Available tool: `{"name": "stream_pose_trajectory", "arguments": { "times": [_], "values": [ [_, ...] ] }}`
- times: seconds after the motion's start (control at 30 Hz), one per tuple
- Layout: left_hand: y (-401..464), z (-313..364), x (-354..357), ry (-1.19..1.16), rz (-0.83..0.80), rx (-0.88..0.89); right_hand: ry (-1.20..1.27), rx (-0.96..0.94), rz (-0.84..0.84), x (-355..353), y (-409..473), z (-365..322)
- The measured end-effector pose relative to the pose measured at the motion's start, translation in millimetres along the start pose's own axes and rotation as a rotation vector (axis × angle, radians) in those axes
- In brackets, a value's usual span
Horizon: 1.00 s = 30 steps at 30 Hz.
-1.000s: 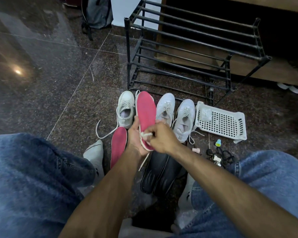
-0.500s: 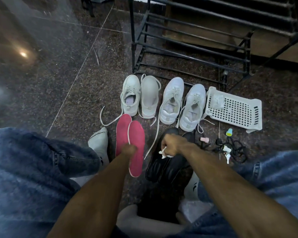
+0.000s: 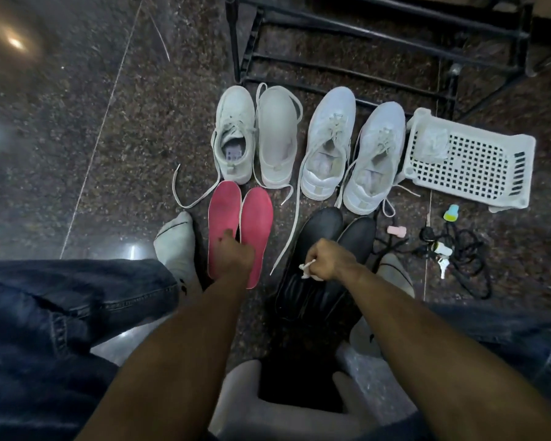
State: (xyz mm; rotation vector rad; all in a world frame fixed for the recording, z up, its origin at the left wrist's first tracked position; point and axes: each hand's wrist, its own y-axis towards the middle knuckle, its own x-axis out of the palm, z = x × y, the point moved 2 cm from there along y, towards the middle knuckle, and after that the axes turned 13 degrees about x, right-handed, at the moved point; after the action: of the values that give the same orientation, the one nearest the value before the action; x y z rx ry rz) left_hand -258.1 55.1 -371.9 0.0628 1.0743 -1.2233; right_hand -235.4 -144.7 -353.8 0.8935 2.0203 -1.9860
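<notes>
- Resting on the heel ends of two pink insoles (image 3: 257, 214), the left hand (image 3: 234, 257) covers the seam between them. Its fingers are hidden beneath it, so I cannot tell whether they pinch an insole or only press on it.
- The insoles lie flat on the floor (image 3: 109, 154), side by side and touching, with their toes toward 12 o'clock.
- The right hand (image 3: 330, 262) is curled tight round a small white rag (image 3: 306, 271), at 3 o'clock from the insoles and above a pair of black shoes (image 3: 325, 230).
- Four white sneakers (image 3: 326, 144) stand in a row at 12 o'clock from the insoles, and loose laces (image 3: 291, 224) trail toward 6 o'clock.
- A white basket (image 3: 477, 163) lies at 3 o'clock from the sneakers, with a black rack (image 3: 363, 43) beyond them at 12 o'clock.
- Black cables (image 3: 465, 262) lie tangled at 3 o'clock from the black shoes.
- A socked foot (image 3: 175, 246) rests at 9 o'clock, just beside the insoles.
</notes>
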Motion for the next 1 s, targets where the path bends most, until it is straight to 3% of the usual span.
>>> {"name": "stream_pose_trajectory", "arguments": {
  "times": [0.07,0.2,0.43,0.53,0.73,0.9,1.0],
  "values": [
    [-16,5,11,0.106,-0.046,0.122,0.025,0.054,0.02,0,3,8],
    [-32,17,51,0.224,-0.428,0.157,0.096,0.14,0.064,-1,12,27],
    [-30,29,73,0.307,-0.51,0.202,0.195,0.185,0.055,2,23,49],
    [-28,32,62,0.082,-0.467,0.164,0.307,0.158,0.096,0,19,49],
    [-35,42,27,-0.597,-0.381,0.014,0.669,-0.025,0.195,-8,-9,20],
    [-69,69,-10,-1.163,-0.563,-0.113,0.908,-0.1,0.306,-25,-46,-3],
    [-82,81,-19,-1.427,-0.651,-0.151,0.885,-0.138,0.39,-40,-64,-10]
  ]
}}
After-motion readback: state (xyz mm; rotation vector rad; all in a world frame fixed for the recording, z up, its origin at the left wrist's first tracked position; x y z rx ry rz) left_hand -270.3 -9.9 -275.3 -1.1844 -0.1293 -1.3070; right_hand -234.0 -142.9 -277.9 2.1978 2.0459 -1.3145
